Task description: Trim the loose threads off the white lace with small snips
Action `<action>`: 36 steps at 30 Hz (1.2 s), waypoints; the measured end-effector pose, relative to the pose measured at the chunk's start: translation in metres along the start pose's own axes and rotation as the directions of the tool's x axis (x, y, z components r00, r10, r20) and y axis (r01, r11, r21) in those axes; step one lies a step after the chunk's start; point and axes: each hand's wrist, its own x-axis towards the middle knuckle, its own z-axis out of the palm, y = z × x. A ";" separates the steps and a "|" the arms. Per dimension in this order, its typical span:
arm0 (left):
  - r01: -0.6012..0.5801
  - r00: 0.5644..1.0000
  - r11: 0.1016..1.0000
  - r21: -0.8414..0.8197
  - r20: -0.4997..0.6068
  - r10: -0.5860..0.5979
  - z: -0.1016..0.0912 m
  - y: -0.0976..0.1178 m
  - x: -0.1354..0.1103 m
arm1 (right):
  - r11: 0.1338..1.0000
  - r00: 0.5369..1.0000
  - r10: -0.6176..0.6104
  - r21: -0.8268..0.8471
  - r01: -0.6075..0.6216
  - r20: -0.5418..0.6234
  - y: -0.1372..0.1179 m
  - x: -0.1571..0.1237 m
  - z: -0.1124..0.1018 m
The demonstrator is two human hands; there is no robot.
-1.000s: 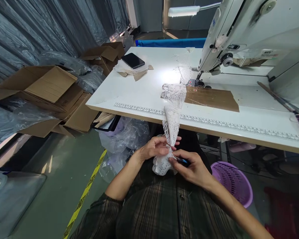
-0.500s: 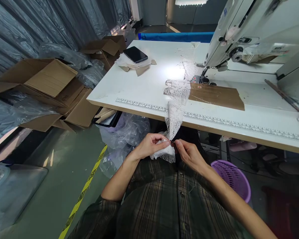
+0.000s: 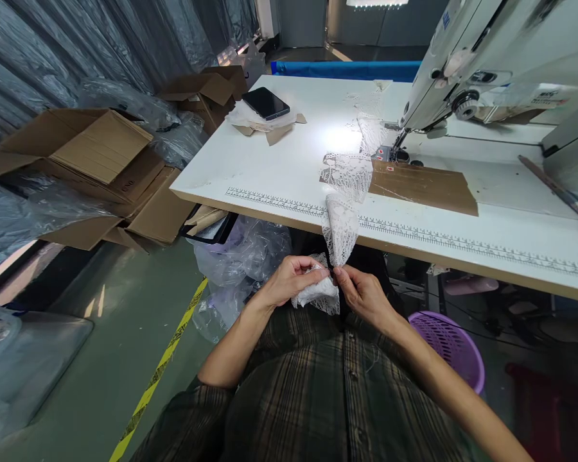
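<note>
A long strip of white lace trim [image 3: 343, 221] runs from beside the sewing machine's presser foot, over the table's front edge, down to my hands. My left hand [image 3: 289, 282] is closed, thumb over fingers, on a gathered bunch of the lace in front of my shirt. My right hand [image 3: 363, 292] pinches the hanging lace with thumb and forefinger, close to the left fingertips. A small dark sliver shows between the two hands; I cannot make out what it is. The sewing machine [image 3: 455, 70] stands above the table on the right.
The white table [image 3: 250, 160] has a printed ruler along its front. A phone [image 3: 266, 102] rests on white cloth pieces. Brown cardboard [image 3: 424, 186] lies by the presser foot. Open cartons [image 3: 101, 147] and plastic bags stand left; a purple basket [image 3: 469, 356] sits below right.
My right fingertips have shifted up slightly onto the hanging lace, and a narrow dark gap has opened between it and the bunch. The left hand has barely moved.
</note>
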 end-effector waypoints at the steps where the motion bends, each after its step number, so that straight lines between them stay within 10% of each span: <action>1: 0.000 1.000 1.000 0.007 0.003 0.000 -0.001 -0.004 0.002 | 1.000 1.000 0.010 0.027 -0.010 0.004 0.001 -0.003 -0.002; 8: -0.245 0.957 0.776 0.582 0.019 0.288 -0.012 -0.044 0.040 | 0.976 0.943 0.092 0.218 -0.021 -0.321 0.001 -0.003 -0.014; 13: -0.298 0.921 0.532 0.792 0.092 0.379 -0.023 -0.057 0.060 | 0.939 0.952 0.089 0.344 0.017 -0.292 -0.006 0.018 -0.012; 20: -0.319 0.943 0.873 0.370 0.032 0.331 -0.024 -0.036 0.047 | 0.938 0.971 0.025 0.341 0.059 -0.240 -0.019 0.013 -0.007; 26: -0.151 0.934 0.956 -0.253 0.279 0.222 -0.013 -0.005 0.029 | 0.932 0.948 -0.288 0.265 0.246 0.133 -0.031 -0.022 -0.003; 30: -0.114 0.951 0.984 -0.140 0.270 0.149 -0.011 0.008 0.023 | 0.919 0.867 -0.393 0.165 0.358 0.306 -0.026 -0.036 -0.004; 36: -0.081 0.992 0.986 0.149 0.104 0.066 -0.009 0.017 0.012 | 0.983 0.985 -0.123 0.150 0.104 0.124 -0.012 -0.025 -0.016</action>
